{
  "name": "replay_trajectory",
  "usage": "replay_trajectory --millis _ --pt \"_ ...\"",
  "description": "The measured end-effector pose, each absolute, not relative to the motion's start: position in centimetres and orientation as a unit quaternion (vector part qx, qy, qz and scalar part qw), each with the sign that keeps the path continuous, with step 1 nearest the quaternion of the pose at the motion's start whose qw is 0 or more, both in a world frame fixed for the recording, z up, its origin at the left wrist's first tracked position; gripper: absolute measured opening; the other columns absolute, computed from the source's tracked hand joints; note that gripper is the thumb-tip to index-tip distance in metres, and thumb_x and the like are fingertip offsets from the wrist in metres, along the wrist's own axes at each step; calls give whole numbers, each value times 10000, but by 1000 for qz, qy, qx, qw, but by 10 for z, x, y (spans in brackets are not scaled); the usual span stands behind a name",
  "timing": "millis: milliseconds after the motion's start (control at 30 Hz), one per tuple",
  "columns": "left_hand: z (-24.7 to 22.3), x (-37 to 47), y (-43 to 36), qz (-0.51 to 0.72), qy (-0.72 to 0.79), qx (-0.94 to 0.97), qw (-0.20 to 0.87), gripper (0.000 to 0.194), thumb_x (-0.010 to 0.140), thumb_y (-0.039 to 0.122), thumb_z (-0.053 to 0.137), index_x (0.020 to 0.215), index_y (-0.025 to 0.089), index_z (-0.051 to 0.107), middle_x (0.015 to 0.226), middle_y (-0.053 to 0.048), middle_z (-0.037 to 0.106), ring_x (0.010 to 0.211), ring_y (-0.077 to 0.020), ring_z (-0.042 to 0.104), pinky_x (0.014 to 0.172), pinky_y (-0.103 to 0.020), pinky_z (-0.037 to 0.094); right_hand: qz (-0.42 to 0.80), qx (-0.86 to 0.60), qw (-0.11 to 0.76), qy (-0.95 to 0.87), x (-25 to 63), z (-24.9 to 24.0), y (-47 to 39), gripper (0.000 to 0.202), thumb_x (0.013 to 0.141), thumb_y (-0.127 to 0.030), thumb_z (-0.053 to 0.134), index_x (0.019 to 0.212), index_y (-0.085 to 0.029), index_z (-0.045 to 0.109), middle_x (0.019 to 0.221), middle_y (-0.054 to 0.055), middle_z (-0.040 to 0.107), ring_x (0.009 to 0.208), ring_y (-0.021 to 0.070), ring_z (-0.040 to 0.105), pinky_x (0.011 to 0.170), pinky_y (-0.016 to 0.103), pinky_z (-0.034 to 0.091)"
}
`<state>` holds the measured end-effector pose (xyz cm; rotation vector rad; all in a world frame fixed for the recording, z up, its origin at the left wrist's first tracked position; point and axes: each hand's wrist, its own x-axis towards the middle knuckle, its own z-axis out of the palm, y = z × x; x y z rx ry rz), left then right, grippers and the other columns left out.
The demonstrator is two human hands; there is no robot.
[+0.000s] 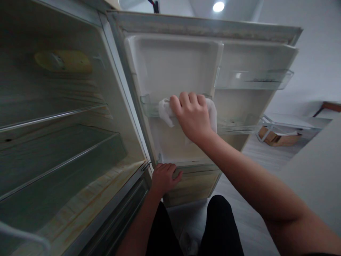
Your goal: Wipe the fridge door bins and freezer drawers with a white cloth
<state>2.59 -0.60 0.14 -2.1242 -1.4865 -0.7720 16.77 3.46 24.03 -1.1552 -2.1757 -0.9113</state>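
Observation:
My right hand [193,115] is closed round a white cloth [165,112], whose ends hang out on both sides of the fist. It presses the cloth at the middle clear door shelf [150,109] of an open fridge door [173,64]. Lower down, my left hand [164,177] has its fingers hooked over the bottom door shelf [195,164] near the hinge side, thumb held apart. The fingertips of that hand are hidden behind the rim.
On the left is the fridge interior, with glass shelves [80,153], a yellowish lamp cover [77,61] and brownish stains along the bottom. Another clear door bin [247,80] sits at the upper right. Beyond the door are a cardboard box [282,138] and a white bench [290,121].

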Motion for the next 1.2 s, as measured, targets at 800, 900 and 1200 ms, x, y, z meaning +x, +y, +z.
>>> replay_trajectory --millis 800,900,1200 --pt "24 13 -29 -263 -571 -777 29 436 823 680 647 825 246 693 801 -15 711 808 -227 673 814 -390 420 -350 -414 394 -742 163 224 19 283 983 -177 351 994 -180 633 949 137 630 904 293 563 838 452 424" --pt "28 1 -35 -268 -518 -812 -17 531 776 659 716 1193 332 687 966 -12 725 942 -230 667 905 -396 412 -361 -414 411 -727 160 223 17 281 997 -170 342 942 -178 618 913 118 623 874 282 568 813 440 425" --pt "28 2 -35 -247 -503 -827 -40 691 754 651 725 1353 331 599 1038 -41 701 1003 -269 640 984 -469 385 -352 -415 434 -718 163 220 22 181 979 -214 444 908 -183 608 907 97 631 898 275 560 846 432 417"
